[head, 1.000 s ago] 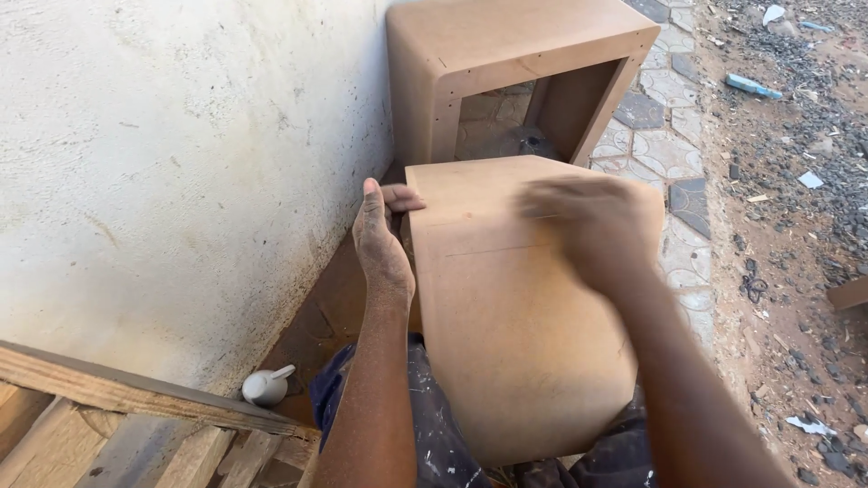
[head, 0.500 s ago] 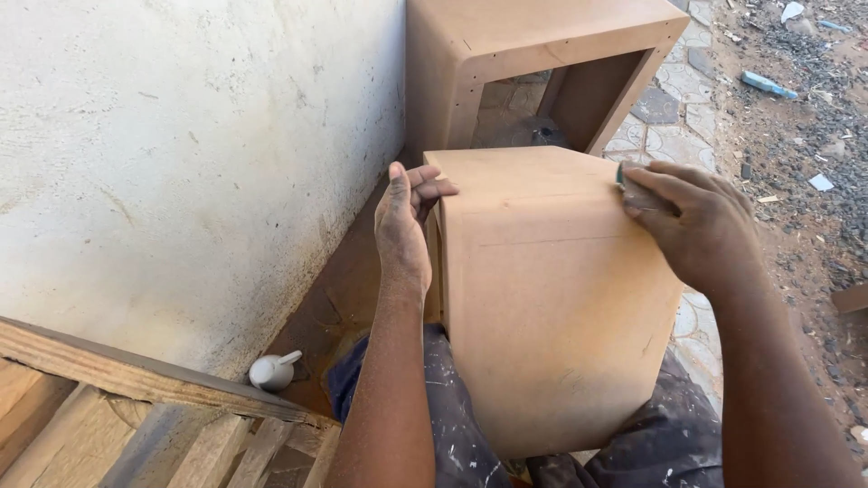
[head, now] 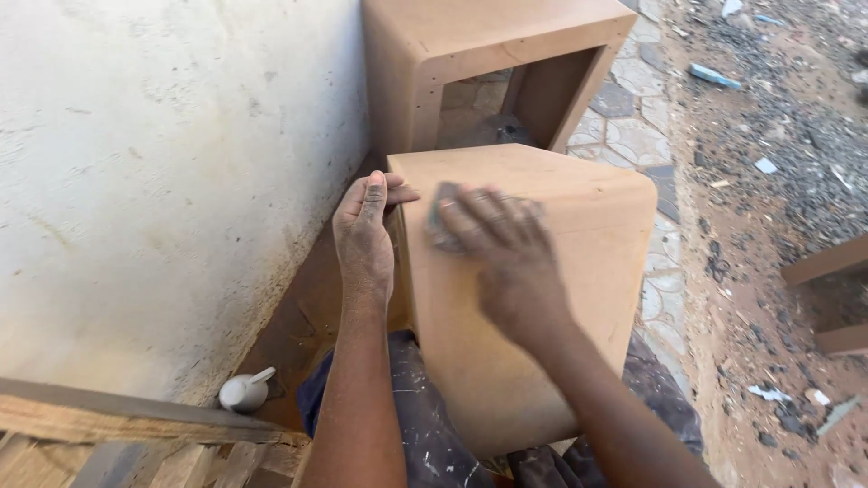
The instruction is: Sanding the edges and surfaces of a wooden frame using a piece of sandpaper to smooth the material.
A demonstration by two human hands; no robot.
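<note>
A light brown fibreboard box [head: 579, 262] with rounded edges rests on my lap. My left hand [head: 366, 235] lies flat against its left side, thumb over the top edge, steadying it. On the top face near the left edge, my right hand [head: 497, 248] is blurred with motion and presses a small grey sanding pad [head: 443, 212] to the board. Most of the pad is hidden under my fingers.
A second, open-fronted fibreboard box [head: 479, 63] stands just beyond. A rough white wall [head: 163, 181] runs along the left. A small white bottle [head: 244, 390] lies by wooden planks [head: 108, 425] at lower left. Paving stones [head: 633, 126] and littered dirt [head: 778, 181] fill the right.
My right hand has swept back and forth over the box top, at the right corner half a second ago and by the left edge now. My left hand stayed on the box's side.
</note>
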